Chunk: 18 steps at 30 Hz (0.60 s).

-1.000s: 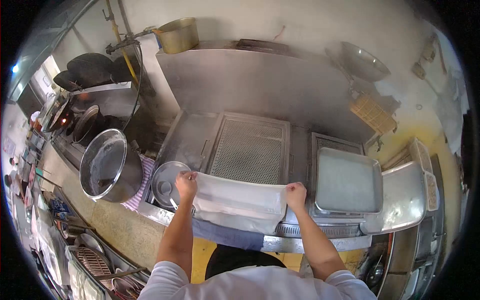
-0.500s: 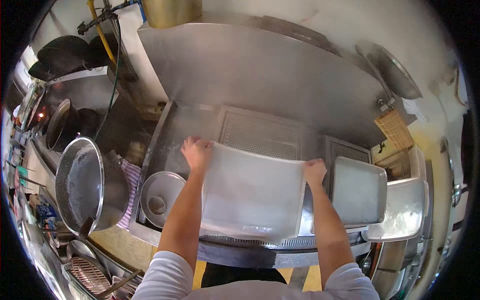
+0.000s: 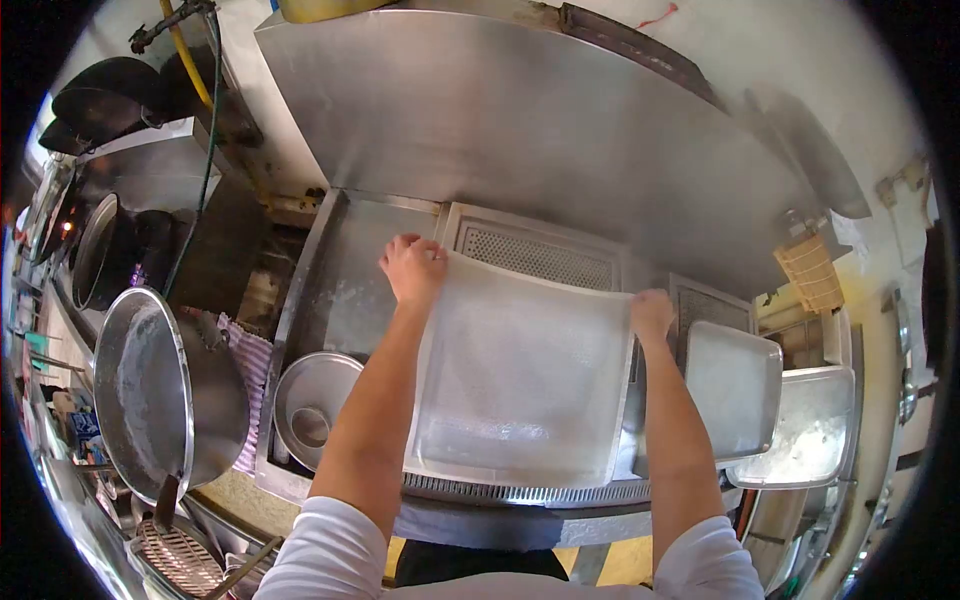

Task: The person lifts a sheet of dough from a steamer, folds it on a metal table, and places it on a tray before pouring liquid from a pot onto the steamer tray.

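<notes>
A thin, wet-looking white cloth [image 3: 525, 375] is stretched between my hands over the steel counter. My left hand [image 3: 414, 270] pinches its far left corner, and my right hand [image 3: 653, 314] is closed on its far right corner. Beyond the cloth's far edge, part of a perforated steel panel [image 3: 535, 256] shows; the rest lies under the cloth. Right of my right hand is a shallow rectangular metal tray [image 3: 735, 385]. Left of my left forearm sits a round metal pan [image 3: 292, 392] with a small round cup [image 3: 310, 427] in it.
A large steel pot [image 3: 215, 390] with white residue stands at the left, beside a striped cloth [image 3: 250, 360]. Another metal tray [image 3: 805, 430] is at the far right. A tall steel backsplash [image 3: 520, 120] rises behind the counter. A woven bamboo piece [image 3: 808, 272] hangs at right.
Both hands have moved a little away from me and to the right, drawing the cloth along. It now lies flatter, and its near edge is straighter. My view has shifted slightly.
</notes>
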Available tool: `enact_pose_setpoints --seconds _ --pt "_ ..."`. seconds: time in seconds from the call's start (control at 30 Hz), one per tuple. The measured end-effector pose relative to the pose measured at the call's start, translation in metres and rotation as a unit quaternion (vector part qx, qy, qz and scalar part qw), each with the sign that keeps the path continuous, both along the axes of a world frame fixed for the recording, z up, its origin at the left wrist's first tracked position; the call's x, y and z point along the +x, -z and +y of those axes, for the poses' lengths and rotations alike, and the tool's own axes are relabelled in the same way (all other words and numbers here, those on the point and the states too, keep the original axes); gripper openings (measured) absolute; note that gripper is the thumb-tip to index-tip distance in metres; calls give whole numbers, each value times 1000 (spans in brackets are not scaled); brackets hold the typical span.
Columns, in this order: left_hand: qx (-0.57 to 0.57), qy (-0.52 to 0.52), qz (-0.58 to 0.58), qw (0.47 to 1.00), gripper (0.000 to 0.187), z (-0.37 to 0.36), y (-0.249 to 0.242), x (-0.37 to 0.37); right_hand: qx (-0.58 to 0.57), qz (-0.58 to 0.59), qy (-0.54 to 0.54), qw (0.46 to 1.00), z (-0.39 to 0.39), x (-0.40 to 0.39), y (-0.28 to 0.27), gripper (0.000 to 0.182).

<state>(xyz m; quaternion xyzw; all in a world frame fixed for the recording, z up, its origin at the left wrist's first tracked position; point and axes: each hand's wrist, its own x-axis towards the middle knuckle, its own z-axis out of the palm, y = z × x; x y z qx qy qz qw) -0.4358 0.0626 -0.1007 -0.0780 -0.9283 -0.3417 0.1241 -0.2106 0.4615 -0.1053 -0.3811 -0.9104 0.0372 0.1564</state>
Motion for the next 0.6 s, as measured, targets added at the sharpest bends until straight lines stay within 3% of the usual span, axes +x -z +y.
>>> enact_pose_setpoints --seconds 0.07,0.17,0.23,0.3,0.37,0.47,0.57,0.6 --pt "26 2 12 1000 21 1 1 -1 47 -37 11 998 -9 -5 -6 26" --pt "77 7 36 996 26 -1 -3 2 64 90 -132 985 -41 -4 -11 23" --pt "98 14 45 994 26 -4 -7 3 -264 -5 -53 963 -63 -14 -28 26" --pt "103 24 46 993 23 -9 -8 3 -423 -61 -15 904 -73 -17 -33 34" --pt "96 38 43 994 23 -15 -9 2 -434 -74 -30 897 -80 -21 -30 48" --pt "55 84 42 994 26 -25 -5 3 -441 45 25 896 -117 -26 -31 72" --pt "-37 137 43 989 33 -27 -3 9 -537 61 -60 839 -176 -51 -44 80" --pt "-75 153 43 984 35 -27 -4 10 -603 63 -81 791 -191 -61 -41 78"
